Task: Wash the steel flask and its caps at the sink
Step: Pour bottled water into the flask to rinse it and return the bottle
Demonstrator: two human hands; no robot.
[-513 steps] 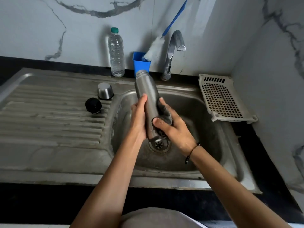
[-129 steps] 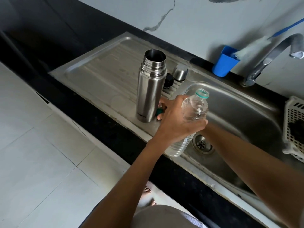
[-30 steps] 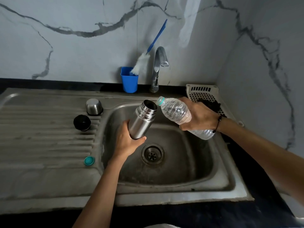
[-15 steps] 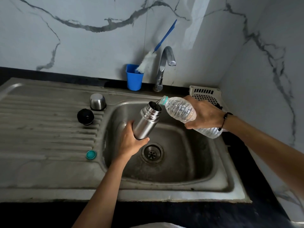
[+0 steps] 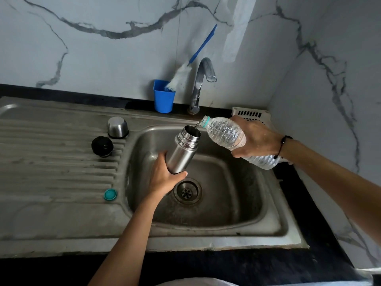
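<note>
While the left hand (image 5: 165, 178) grasps the flask (image 5: 183, 150) and the right hand (image 5: 255, 139) tips the bottle (image 5: 226, 133) in, both caps (image 5: 102, 146) at nine o'clock wait unwashed.

The scene is dim and cool-toned, lit softly from above and to the right, where a pale band of light falls down the marble wall (image 5: 237, 27) behind the tap (image 5: 203, 79). The steel flask (image 5: 183, 149) carries bright vertical streaks of glare, and the steel cap (image 5: 117, 127) shows a small highlight on top. The sink basin (image 5: 226, 203) is shadowed, darkest along its left wall and beneath the left hand (image 5: 164, 178). The black counter (image 5: 247, 265) in front sinks to near black. Focus is sharp at the centre; wide-angle distortion bends the sink's edges, and the corners look slightly soft.
</note>
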